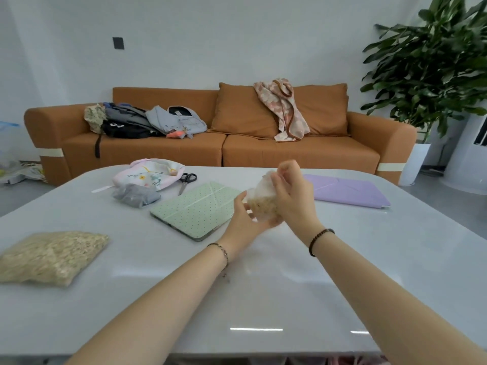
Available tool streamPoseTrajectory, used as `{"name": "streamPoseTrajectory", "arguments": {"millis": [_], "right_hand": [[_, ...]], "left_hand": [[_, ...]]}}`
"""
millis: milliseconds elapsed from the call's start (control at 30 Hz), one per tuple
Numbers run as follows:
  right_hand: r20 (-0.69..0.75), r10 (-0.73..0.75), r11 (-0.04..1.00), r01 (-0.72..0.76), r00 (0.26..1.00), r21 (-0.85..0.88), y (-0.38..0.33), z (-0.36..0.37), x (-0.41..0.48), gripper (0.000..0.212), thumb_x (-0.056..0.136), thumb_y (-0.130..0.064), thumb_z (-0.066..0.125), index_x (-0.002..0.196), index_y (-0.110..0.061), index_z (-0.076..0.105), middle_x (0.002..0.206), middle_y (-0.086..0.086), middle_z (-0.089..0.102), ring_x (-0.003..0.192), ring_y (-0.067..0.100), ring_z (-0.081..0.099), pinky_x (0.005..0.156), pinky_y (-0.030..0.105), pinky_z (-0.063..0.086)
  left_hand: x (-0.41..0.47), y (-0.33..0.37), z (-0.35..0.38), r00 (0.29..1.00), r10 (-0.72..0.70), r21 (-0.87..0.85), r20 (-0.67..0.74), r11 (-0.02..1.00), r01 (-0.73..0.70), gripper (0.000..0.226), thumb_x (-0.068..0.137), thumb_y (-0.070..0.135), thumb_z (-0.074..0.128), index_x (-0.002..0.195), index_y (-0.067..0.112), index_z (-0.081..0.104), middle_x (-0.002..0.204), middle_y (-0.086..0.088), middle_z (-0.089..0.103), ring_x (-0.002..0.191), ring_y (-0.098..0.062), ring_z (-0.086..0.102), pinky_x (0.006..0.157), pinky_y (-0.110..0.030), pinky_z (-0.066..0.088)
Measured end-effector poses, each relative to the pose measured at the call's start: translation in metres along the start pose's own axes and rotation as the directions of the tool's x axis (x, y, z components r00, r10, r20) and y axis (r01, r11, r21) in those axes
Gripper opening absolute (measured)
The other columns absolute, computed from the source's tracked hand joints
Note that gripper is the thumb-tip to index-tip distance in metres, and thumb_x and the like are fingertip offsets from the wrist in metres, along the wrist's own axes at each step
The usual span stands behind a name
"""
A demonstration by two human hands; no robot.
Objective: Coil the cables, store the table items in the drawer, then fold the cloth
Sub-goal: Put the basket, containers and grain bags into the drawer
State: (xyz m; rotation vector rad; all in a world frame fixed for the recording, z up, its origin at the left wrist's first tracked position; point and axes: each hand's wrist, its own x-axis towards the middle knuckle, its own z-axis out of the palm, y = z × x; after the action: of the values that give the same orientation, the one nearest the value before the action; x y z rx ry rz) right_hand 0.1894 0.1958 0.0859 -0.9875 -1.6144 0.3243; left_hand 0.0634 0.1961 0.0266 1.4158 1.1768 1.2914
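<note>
Forearms (pixel 163 299) reach over the tabletop (pixel 263 306); our left grip (pixel 243 222) cups the small grain bag (pixel 263 204) from below, our right grip (pixel 292 198) pinches its top. Any slack hold could spill it, we judge.

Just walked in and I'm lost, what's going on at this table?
A person holds a small clear bag of beige grains above the table: the left hand cups it from below, the right hand grips its top. A larger grain bag, a green tablet case, a purple tablet case, scissors and a pouch lie on the table.
</note>
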Motion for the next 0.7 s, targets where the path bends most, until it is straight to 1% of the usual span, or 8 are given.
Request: {"name": "streamPoseTrajectory", "arguments": {"millis": [100, 167, 233, 367, 433, 500, 567, 700], "right_hand": [[0.006, -0.148, 0.988, 0.147, 0.989, 0.042, -0.035, -0.008, 0.01, 0.007, 0.096, -0.013, 0.062, 0.093, -0.011, 0.057, 0.087, -0.009, 0.064, 0.086, 0.0, 0.059, 0.077, 0.014, 0.045], [0.009, -0.215, 0.976, 0.216, 0.976, -0.029, -0.048, -0.016, 0.01, 0.009, 0.093, -0.018, 0.068, 0.09, -0.012, 0.063, 0.089, -0.012, 0.064, 0.093, 0.008, 0.057, 0.083, 0.021, 0.045], [0.003, -0.206, 0.978, 0.206, 0.979, -0.034, -0.055, -0.024, 0.003, 0.011, 0.09, -0.021, 0.071, 0.084, -0.017, 0.064, 0.091, -0.014, 0.061, 0.095, 0.009, 0.053, 0.081, 0.02, 0.042], [-0.051, 0.159, 0.985, -0.154, 0.986, 0.076, -0.06, -0.026, -0.035, 0.026, 0.087, -0.033, 0.076, 0.092, -0.018, 0.055, 0.097, -0.004, 0.059, 0.087, 0.013, 0.056, 0.07, 0.023, 0.044], [0.054, 0.45, 0.889, -0.453, 0.891, 0.065, -0.047, -0.017, -0.054, 0.033, 0.092, -0.041, 0.068, 0.091, -0.011, 0.055, 0.094, 0.004, 0.06, 0.081, 0.02, 0.058, 0.068, 0.034, 0.05], [0.28, 0.632, 0.724, -0.68, 0.723, 0.12, -0.039, -0.008, -0.08, 0.038, 0.101, -0.041, 0.053, 0.089, -0.007, 0.061, 0.093, 0.009, 0.065, 0.08, 0.024, 0.063, 0.073, 0.041, 0.056], [0.41, 0.681, 0.556, -0.793, 0.607, 0.25, -0.035, -0.004, -0.1, 0.033, 0.105, -0.027, 0.045, 0.092, -0.005, 0.065, 0.099, 0.011, 0.068, 0.086, 0.027, 0.066, 0.074, 0.037, 0.057], [0.477, 0.518, 0.633, -0.693, 0.71, 0.345, -0.028, -0.009, -0.111, 0.03, 0.098, -0.019, 0.051, 0.126, -0.02, 0.062, 0.129, 0.0, 0.059, 0.118, 0.019, 0.058, 0.096, 0.04, 0.053]], "left_hand": [[-0.016, 0.014, -0.027, 0.995, -0.026, -0.193, 0.097, 0.98, 0.044, 0.08, 0.053, 0.04, 0.097, 0.121, 0.019, 0.062, 0.115, 0.003, 0.072, 0.107, -0.013, 0.067, 0.098, -0.035, 0.053], [-0.039, 0.026, -0.046, 0.973, -0.005, -0.302, 0.233, 0.95, 0.077, 0.086, 0.044, 0.039, 0.099, 0.119, 0.018, 0.064, 0.112, 0.003, 0.075, 0.107, -0.012, 0.069, 0.095, -0.033, 0.054], [-0.064, 0.032, -0.061, 0.97, -0.002, -0.349, 0.242, 0.933, 0.089, 0.097, 0.041, 0.047, 0.099, 0.124, 0.015, 0.06, 0.117, 0.0, 0.073, 0.11, -0.015, 0.069, 0.094, -0.033, 0.055], [-0.098, 0.037, -0.076, 0.992, -0.033, -0.295, 0.119, 0.953, 0.067, 0.072, 0.064, 0.038, 0.091, 0.126, 0.02, 0.06, 0.121, -0.002, 0.072, 0.108, -0.016, 0.07, 0.088, -0.031, 0.057], [-0.104, 0.035, -0.075, 0.999, 0.011, -0.053, 0.031, 0.999, -0.009, 0.049, 0.077, 0.03, 0.083, 0.122, 0.029, 0.064, 0.109, 0.011, 0.073, 0.102, -0.007, 0.07, 0.083, -0.022, 0.055], [-0.114, 0.029, -0.075, 0.999, 0.004, 0.118, 0.046, 0.993, -0.01, 0.032, 0.086, 0.038, 0.073, 0.117, 0.03, 0.069, 0.102, 0.014, 0.075, 0.101, -0.006, 0.068, 0.087, -0.019, 0.052], [-0.124, 0.023, -0.077, 0.996, -0.019, 0.191, 0.084, 0.982, 0.003, 0.034, 0.093, 0.048, 0.058, 0.113, 0.026, 0.074, 0.111, 0.014, 0.074, 0.11, -0.005, 0.064, 0.097, -0.02, 0.046], [-0.131, 0.033, -0.089, 1.0, 0.019, 0.223, -0.015, 0.975, -0.015, 0.031, 0.105, 0.04, 0.044, 0.117, 0.029, 0.07, 0.118, 0.02, 0.065, 0.109, 0.003, 0.06, 0.097, -0.02, 0.04]]}}
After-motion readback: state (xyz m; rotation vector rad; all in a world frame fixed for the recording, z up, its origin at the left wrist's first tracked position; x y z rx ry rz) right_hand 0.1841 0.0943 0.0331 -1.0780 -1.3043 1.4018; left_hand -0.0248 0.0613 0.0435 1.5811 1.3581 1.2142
